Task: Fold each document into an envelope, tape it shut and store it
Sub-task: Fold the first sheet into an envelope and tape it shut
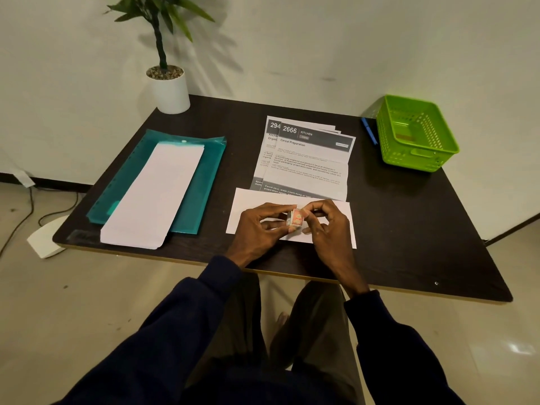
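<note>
On the dark surface (409,214), a stack of blank envelopes (157,194) on a teal folder (204,182) lies left, printed documents (309,165) far centre and a green basket (420,159) far right; none blocks the work. The envelope (251,203) lies near, long axis left to right, under both hands. The left hand (258,226) pinches the small tape roll (295,219) over the envelope's middle. The right hand (330,226) has its fingers pinched on the roll's right side, likely seeking the tape end.

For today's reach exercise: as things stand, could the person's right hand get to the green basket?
Probably yes. Only bare table lies between the right hand and the green basket at the far right corner; the blue pen lies just left of it. But that hand is pinching the tape roll.
</note>
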